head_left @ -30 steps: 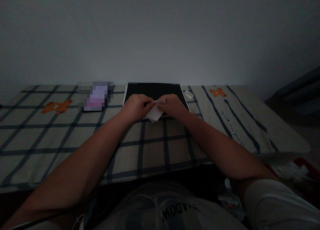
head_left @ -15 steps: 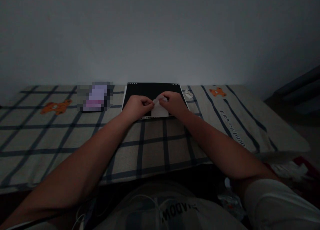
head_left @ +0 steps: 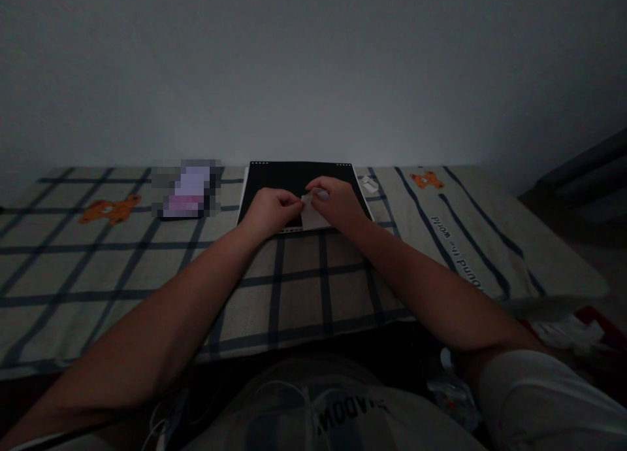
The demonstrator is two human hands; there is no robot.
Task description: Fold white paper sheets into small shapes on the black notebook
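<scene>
A small white sheet of paper is pinched between my two hands, its upper edge bent or folded over. My left hand is closed at the paper's left edge, thumb and forefinger pressed together. On the other side my right hand grips the upper right part, with the forefinger arched over it. Both hands are just above a black board or pad that has rows of small white marks along its edges and a white border underneath. The fingertips partly hide the fold.
A phone with a lit, blurred screen lies on the left. Right of the black pad sits a small white object. A checked tablecloth with orange bear prints covers the table, which meets a wall behind.
The white paper has shifted slightly right, and its raised upper edge sits lower. Both hands keep their hold and have barely moved.
</scene>
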